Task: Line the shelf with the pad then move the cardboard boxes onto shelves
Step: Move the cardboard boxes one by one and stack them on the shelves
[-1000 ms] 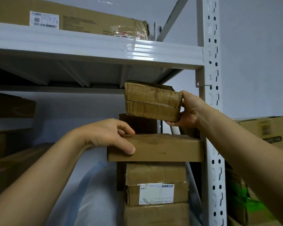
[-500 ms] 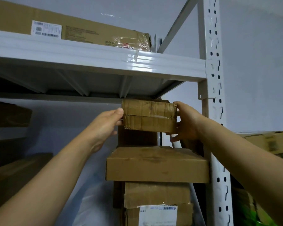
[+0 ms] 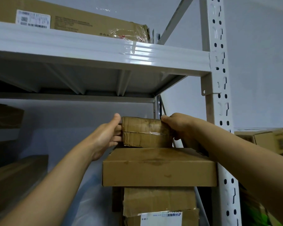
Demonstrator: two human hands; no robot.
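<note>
Hands grasp a small cardboard box [image 3: 146,132] lying flat, long axis left to right, atop a wider flat box [image 3: 158,167]: left hand [image 3: 104,137] and right hand [image 3: 178,126] fingers clasp its ends.

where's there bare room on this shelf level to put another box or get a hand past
Free: the gap left of the stack, between the left hand and the dim boxes at far left; also the space above the small box under the upper shelf. Crowded: right side, where the flat box meets the upright.
</note>
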